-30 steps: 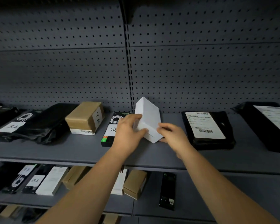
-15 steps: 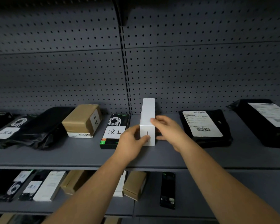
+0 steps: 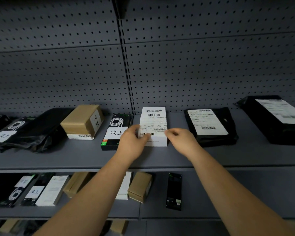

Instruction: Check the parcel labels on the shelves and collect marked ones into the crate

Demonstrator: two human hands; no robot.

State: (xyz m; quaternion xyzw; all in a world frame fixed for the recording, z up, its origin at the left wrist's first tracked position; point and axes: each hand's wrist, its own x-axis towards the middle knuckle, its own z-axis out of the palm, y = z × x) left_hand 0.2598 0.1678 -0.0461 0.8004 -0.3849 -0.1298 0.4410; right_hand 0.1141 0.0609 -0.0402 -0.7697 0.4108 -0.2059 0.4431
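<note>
left hand [image 3: 133,143], right hand [image 3: 180,142], gripping white parcel [image 3: 153,123]

**Parcel count, upper shelf**

Upper shelf [image 3: 211,157]: one white box [image 3: 153,123] at 12 o'clock, one brown box [image 3: 82,121] at 10, two coil-printed black boxes [image 3: 117,132], three black bags [image 3: 211,126]. Two hands [image 3: 131,143].

Both bare forearms extend forward and upward, converging toward the middle. Left hand [image 3: 132,144], back up, fingers curled with the thumb [image 3: 144,137] pressed forward at its right edge. Right hand [image 3: 180,141], back up, fingers bent inward toward the left hand.
</note>
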